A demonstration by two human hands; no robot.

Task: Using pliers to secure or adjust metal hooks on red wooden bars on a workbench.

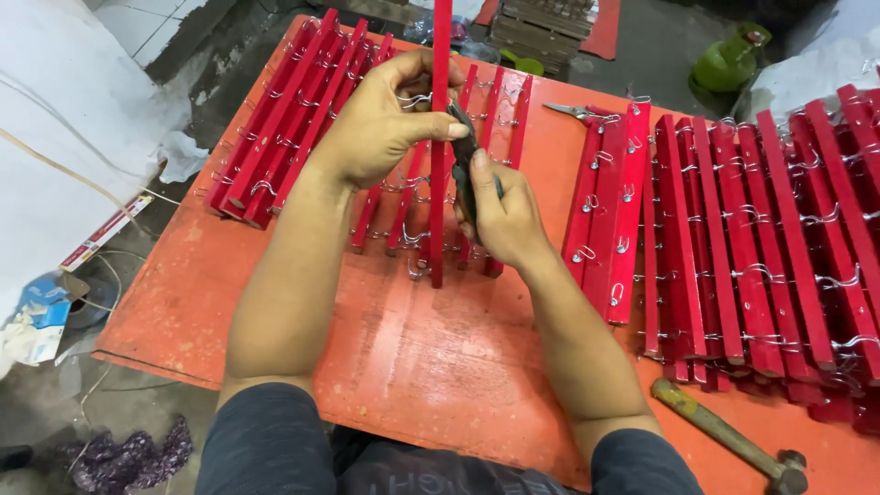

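My left hand (385, 115) grips a long red wooden slat (440, 174) held upright over the orange-red board (412, 357), thumb and fingers pinching it near a metal wire hook (414, 99). My right hand (500, 215) holds dark pliers (465, 160) whose jaws touch the slat just below my left thumb. Under the hands lie a few red slats with wire hooks (408, 234).
A stack of red hooked slats (284, 119) lies at the left rear; a larger spread (761, 247) fills the right. Another pair of pliers (577, 112) rests behind, a hammer (733, 440) at the front right. A green gas cylinder (729, 60) stands beyond the board.
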